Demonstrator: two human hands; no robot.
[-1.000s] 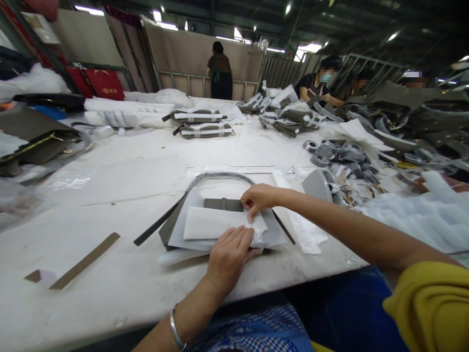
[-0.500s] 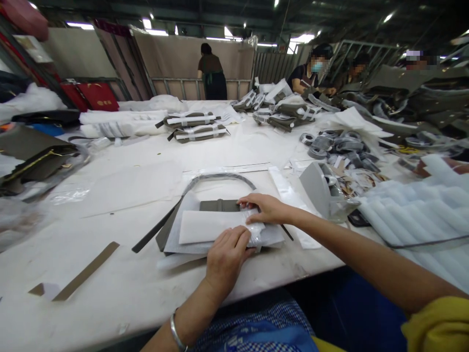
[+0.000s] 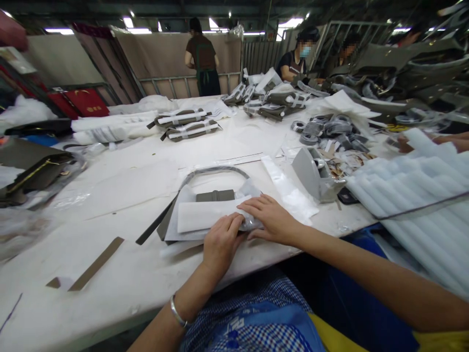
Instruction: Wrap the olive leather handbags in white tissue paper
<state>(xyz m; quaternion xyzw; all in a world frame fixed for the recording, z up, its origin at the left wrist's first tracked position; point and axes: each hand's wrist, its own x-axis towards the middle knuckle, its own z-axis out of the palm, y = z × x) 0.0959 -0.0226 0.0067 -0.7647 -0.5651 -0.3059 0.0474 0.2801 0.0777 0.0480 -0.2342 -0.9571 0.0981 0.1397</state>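
White table [image 3: 146,159]: olive bag [image 3: 215,196] near front edge, brown strip [image 3: 97,264] leftward, wrapped bundles [image 3: 193,130] farther back.

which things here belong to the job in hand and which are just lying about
In hand, by the look of it:
white strip, touched by left hand and right hand
olive piece partly under it
curved handle

Probably just lying about:
flat brown strip
red item
wrapped bundles
white rolls

Dark ceiling [image 3: 176,9], bright lamps [image 3: 128,22]; beige panels [image 3: 161,55], metal railing [image 3: 168,78]; grey ribbed partition [image 3: 255,59]; wide white worktable [image 3: 154,274].
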